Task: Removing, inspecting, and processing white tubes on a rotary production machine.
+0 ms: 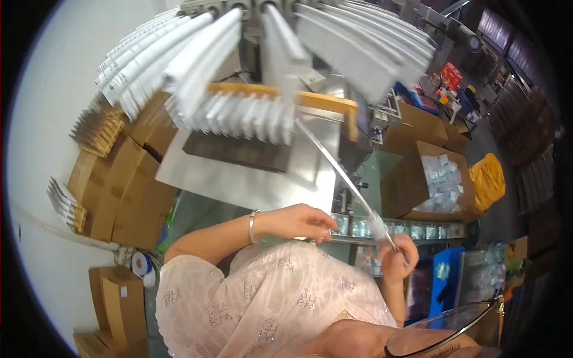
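Right hand (397, 255) pinches a long clear strip (340, 173), running up toward the tray (250, 179). Left hand (304, 222) (fingers curled, apparently empty) hovers beside the strip; better it steadied the strip nearer the tray.

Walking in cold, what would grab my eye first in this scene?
First, the fan of white flat packs spreading across the top, above a slanted steel chute. Below it, the right hand pinches the lower end of a long clear strip that runs up toward the machine, while the left hand, with a bangle at the wrist, hovers close by. At right, an open cardboard box holds small clear packets.
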`<state>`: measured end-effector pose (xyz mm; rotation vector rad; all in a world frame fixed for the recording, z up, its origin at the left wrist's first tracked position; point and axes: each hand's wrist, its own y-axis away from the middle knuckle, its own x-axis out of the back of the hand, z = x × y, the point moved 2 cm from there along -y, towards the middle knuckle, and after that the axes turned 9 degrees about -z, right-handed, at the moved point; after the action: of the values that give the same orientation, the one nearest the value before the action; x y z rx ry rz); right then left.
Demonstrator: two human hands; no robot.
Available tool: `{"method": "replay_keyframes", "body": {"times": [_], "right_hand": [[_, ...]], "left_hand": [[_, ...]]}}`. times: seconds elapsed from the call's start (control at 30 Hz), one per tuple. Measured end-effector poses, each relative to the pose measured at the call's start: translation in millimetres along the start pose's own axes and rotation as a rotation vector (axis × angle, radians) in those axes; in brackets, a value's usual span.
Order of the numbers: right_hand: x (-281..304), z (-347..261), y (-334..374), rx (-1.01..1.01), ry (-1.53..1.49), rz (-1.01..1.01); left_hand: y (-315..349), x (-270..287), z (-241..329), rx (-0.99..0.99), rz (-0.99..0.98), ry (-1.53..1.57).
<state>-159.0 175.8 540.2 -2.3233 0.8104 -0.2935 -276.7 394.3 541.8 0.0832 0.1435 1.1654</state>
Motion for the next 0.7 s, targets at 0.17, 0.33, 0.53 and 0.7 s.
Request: {"method": "replay_keyframes", "body": {"times": [0.17, 0.33, 0.53, 0.7], "right_hand": [[-141, 0, -3, 0.034, 0.087, -0.001], [-274, -12, -23, -0.003, 0.281, 0.074], [-380, -51, -61, 0.148, 0.64, -0.189], [-451, -75, -73, 0.192, 0.909, -0.179]], "left_hand": [[163, 77, -8, 0.027, -0.036, -0.216], [281, 177, -6, 0.219, 0.322, -0.083], [305, 294, -21, -0.358, 0.87, 0.118], [279, 329, -28, -0.462, 0.643, 0.334]]}}
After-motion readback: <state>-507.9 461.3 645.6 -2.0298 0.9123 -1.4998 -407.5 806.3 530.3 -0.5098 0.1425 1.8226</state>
